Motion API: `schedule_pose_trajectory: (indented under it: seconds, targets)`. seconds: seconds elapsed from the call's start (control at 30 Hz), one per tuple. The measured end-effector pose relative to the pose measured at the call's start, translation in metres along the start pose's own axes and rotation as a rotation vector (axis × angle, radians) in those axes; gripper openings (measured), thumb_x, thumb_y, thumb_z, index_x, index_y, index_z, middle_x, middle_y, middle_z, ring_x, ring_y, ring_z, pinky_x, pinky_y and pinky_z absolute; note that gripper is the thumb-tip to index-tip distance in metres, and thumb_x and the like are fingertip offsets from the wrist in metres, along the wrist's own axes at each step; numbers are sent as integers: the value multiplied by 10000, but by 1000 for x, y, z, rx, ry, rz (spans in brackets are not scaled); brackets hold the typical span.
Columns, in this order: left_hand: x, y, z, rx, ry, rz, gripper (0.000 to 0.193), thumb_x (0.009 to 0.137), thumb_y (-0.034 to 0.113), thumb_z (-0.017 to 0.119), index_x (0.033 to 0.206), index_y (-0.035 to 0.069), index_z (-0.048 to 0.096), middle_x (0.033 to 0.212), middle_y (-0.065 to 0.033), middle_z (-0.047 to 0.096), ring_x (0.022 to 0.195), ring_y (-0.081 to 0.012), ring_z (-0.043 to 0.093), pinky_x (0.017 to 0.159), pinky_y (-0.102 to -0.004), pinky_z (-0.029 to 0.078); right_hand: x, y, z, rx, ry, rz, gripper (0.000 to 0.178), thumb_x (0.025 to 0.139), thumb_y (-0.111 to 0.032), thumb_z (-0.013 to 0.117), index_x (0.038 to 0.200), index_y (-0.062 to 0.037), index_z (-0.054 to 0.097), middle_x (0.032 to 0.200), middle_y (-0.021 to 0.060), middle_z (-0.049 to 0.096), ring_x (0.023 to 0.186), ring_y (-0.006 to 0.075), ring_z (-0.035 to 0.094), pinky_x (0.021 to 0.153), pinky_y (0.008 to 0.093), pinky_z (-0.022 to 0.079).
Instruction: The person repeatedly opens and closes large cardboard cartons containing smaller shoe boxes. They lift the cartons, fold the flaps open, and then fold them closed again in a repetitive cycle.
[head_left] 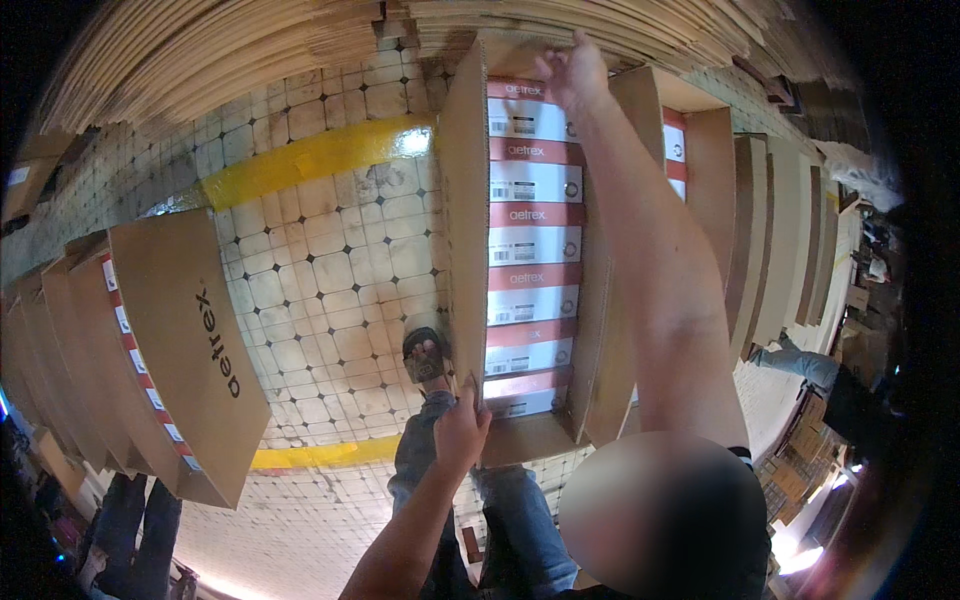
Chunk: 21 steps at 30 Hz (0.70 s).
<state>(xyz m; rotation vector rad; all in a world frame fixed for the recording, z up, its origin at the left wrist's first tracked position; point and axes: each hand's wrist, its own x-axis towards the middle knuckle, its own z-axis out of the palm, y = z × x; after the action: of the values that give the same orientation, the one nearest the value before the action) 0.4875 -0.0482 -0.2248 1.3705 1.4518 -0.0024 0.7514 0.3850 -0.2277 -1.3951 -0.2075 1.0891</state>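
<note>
A long, open cardboard carton (464, 230) stands before me on the floor. Inside it is a row of several white shoeboxes (530, 245) with red lids and printed labels. My left hand (462, 432) is closed round the carton's left wall at its near end. At the far right corner of the carton, my right hand (576, 78) has its fingers apart and holds nothing visible. Whether those fingertips touch the cardboard I cannot tell. My right forearm crosses above the carton's right wall and hides part of it.
More open cartons (785, 240) stand in a row to the right, close beside this one. Another row of cartons (170, 340) is at the left. Stacked flat cardboard (230, 55) lines the far side. Yellow tape (320, 160) marks the tiled floor. Other people's legs (150, 530) show at left and right.
</note>
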Motion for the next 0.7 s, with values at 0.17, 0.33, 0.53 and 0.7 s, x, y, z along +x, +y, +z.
schedule_pose_trajectory:
  seconds: [0.17,0.33,0.53,0.7]
  targets:
    - [2,3,0,14,33,-4,643,849,232,654,1414,53,404,796,-224,672,717,-393,676,659,-479,551,-130,41,-93,-561,-75,-338,353,974,-218,565,1232,23,545,1013,86,583,860,148,554,749,294,520]
    - [0,7,0,4,20,-18,605,867,199,648,1400,37,412,1025,-244,663,924,-380,674,763,-451,544,-355,56,-229,-1053,4,-383,270,938,-76,564,1188,23,585,1127,196,588,1072,330,574,942,384,451]
    - [1,3,17,246,331,263,633,885,302,637,1425,69,403,1174,-262,617,1067,-417,615,893,-485,493,-488,86,-328,-1238,123,-149,455,947,-190,567,1326,41,469,1265,269,513,1190,425,494,1013,459,401]
    - [-50,2,37,-106,135,-14,592,942,351,570,1429,65,391,1239,-248,592,1107,-398,600,911,-464,484,-473,107,-367,-1187,83,-102,502,958,-279,558,1344,28,471,1199,272,584,1134,431,556,981,477,429]
